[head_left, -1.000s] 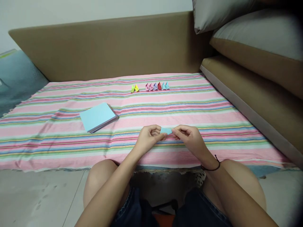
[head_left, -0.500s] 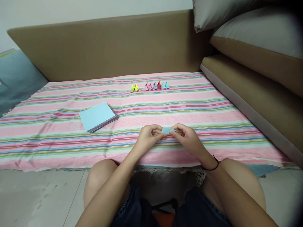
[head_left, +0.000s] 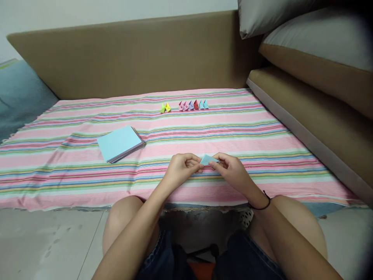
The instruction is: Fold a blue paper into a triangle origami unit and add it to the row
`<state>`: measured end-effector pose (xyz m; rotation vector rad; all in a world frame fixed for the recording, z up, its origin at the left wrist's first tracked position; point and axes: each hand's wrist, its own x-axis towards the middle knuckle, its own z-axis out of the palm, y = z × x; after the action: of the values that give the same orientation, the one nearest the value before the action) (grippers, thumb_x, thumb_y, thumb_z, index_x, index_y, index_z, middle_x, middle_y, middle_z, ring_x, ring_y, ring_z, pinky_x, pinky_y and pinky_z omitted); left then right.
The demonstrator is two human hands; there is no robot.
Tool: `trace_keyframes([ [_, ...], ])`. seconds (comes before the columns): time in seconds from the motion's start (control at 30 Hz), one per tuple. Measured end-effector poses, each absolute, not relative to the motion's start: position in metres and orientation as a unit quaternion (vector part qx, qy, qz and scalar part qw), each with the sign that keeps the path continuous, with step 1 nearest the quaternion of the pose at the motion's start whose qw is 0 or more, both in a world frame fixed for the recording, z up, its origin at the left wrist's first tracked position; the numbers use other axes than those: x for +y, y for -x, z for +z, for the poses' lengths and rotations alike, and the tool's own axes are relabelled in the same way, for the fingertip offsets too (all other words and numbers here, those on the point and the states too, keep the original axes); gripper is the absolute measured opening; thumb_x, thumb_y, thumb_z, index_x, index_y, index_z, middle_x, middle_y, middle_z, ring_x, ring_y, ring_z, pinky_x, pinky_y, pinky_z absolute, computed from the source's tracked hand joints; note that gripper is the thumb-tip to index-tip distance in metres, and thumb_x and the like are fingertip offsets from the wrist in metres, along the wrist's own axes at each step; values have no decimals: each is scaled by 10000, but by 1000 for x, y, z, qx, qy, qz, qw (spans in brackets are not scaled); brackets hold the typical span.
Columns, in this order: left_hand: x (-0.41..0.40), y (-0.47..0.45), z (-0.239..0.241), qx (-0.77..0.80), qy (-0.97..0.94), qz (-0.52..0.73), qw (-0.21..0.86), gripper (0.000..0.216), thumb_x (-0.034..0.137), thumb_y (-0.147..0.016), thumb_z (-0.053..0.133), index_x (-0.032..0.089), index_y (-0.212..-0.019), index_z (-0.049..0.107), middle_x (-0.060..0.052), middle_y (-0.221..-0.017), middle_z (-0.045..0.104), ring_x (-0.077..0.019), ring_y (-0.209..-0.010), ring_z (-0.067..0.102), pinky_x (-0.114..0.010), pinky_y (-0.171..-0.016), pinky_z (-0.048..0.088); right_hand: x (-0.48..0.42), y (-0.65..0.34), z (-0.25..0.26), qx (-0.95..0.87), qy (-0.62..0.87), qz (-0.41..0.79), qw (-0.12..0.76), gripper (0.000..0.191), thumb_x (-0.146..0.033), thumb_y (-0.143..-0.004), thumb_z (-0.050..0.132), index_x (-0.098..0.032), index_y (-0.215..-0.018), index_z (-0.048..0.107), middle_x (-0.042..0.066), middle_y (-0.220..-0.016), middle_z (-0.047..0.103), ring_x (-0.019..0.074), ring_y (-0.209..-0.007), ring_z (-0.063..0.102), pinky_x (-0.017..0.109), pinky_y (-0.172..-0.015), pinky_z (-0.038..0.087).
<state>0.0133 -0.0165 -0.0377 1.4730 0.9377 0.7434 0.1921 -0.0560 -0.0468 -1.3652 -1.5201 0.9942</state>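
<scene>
A small folded piece of light blue paper [head_left: 208, 159] is held between my two hands, above the striped cloth [head_left: 163, 186]. My left hand [head_left: 183, 168] pinches its left end between thumb and fingers. At the right end, my right hand [head_left: 229, 167] grips it with the thumb on the near face. The paper shows a pointed top edge; its lower part is partly hidden by my thumbs. A black band circles my right wrist.
A stack of coloured paper with a light blue sheet [head_left: 119, 143] on top lies to the left. Several small folded paper figures [head_left: 190, 105] stand in a row farther back, beside a green and yellow pair [head_left: 165, 108]. Stacked cushions [head_left: 314, 109] border the right side.
The blue paper has been turned slightly in my fingers and now shows a peaked upper edge. My left hand has eased a little to the left.
</scene>
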Motion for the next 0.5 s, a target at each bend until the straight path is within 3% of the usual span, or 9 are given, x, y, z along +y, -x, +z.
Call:
trace_keyframes([
  [0.17,-13,-11,-36,408,-619,318,591,275,317,-648,752,106,-791,648,-57,-659,682,-157,-608,662,-252,-599,528,-53,-199,-47,-569,537,456,424,249,-410,-762,628,-168,-704,628,20,-641,637,149,-617,584,259,-588,447],
  [0.33,-13,-11,-41,383,-662,283,578,226,303,-683,715,115,-791,649,-31,-654,657,-122,-597,607,-208,-560,451,-53,-204,-47,-596,551,430,396,253,-389,-750,645,-168,-627,650,27,-611,647,146,-588,570,259,-566,424],
  [0.5,-14,-13,-44,404,-651,333,550,207,322,-693,697,121,-733,670,-18,-634,629,-107,-565,534,-220,-554,405,-52,-200,-50,-600,546,445,379,283,-422,-750,646,-165,-633,667,28,-603,641,133,-561,529,252,-521,381],
])
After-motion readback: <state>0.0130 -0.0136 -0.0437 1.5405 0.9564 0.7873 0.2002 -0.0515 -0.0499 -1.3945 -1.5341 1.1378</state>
